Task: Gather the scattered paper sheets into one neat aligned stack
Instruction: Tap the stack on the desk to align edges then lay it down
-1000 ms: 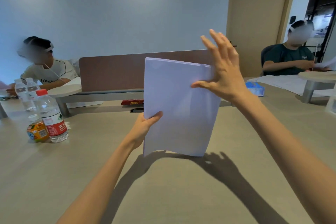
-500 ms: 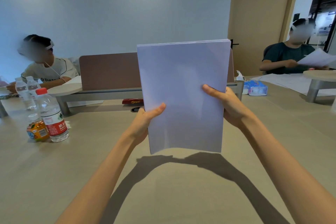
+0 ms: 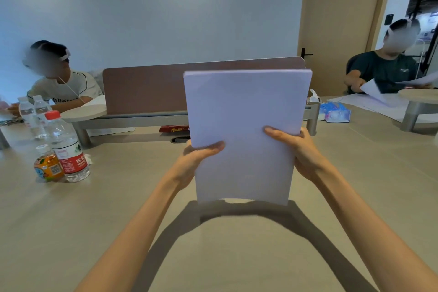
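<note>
Item: paper stack [image 3: 246, 130], upright at frame centre, both hands clamped on its side edges.
Light, floppy, slippery between sheets; I judge low side grips best, as my left hand [image 3: 196, 159] and right hand [image 3: 301, 149] have it. Lower edge near the bench [image 3: 71, 220], contact unclear. A second ago the right hand was flat against the edge; now it grips.

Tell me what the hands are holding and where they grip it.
Both hold the paper stack upright: the left hand grips its left edge, the right hand its right edge, both near mid-height, thumbs on the front.
</note>
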Demonstrator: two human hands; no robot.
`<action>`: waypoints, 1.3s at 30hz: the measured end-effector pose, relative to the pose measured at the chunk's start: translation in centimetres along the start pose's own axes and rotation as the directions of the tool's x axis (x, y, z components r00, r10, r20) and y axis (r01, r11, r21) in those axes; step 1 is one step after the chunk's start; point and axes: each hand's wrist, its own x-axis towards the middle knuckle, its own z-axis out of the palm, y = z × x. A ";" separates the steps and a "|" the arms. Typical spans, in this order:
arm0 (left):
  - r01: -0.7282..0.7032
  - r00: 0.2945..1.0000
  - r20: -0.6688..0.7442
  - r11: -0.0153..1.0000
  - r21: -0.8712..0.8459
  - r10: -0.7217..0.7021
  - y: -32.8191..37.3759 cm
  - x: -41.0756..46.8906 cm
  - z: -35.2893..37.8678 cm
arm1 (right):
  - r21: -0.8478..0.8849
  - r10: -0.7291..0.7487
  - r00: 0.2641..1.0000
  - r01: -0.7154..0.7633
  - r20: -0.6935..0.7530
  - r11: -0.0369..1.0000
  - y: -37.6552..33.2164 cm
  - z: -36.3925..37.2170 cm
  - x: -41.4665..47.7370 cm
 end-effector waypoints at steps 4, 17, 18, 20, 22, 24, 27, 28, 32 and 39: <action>0.055 0.998 0.035 0.998 0.029 -0.056 -2.0 -0.8 0.1 | -0.037 0.067 0.997 -0.066 0.030 0.997 1.4 -0.7 -0.7; -0.111 0.989 0.094 0.993 -0.036 0.114 3.2 1.4 -0.2 | -0.048 0.086 0.983 -0.080 0.164 0.996 -2.8 -0.9 1.3; -0.106 0.991 0.083 0.994 -0.033 0.109 3.3 1.4 0.2 | -0.040 0.081 0.985 -0.075 0.151 0.996 -2.9 -0.5 1.2; -0.099 0.992 0.074 0.995 -0.009 0.099 3.3 1.5 0.5 | -0.051 0.067 0.989 -0.060 0.128 0.997 -2.8 0.0 1.2; -0.110 0.992 0.071 0.994 0.021 0.108 3.5 1.3 0.5 | -0.071 0.046 0.991 -0.037 0.126 0.997 -2.9 0.1 1.1; -0.144 0.989 0.020 0.989 0.023 0.143 3.9 1.1 0.3 | -0.070 0.017 0.994 -0.010 0.110 0.997 -3.2 -0.1 1.0; -0.308 0.938 -0.141 0.949 0.070 0.315 4.9 0.9 0.6 | -0.090 -0.071 0.997 0.074 0.039 0.993 -4.0 -0.1 1.1; -0.378 0.903 -0.177 0.919 0.110 0.393 5.2 0.9 0.5 | -0.118 -0.134 0.991 0.134 0.008 0.984 -4.2 -0.1 1.0; -0.523 0.769 -0.133 0.734 0.434 0.626 5.8 1.3 0.0 | -0.271 -0.410 0.912 0.394 -0.002 0.878 -5.1 -0.1 0.6; -0.488 0.774 -0.108 0.696 0.527 0.624 5.3 1.1 0.7 | -0.404 -0.477 0.878 0.421 -0.045 0.812 -4.9 0.2 0.4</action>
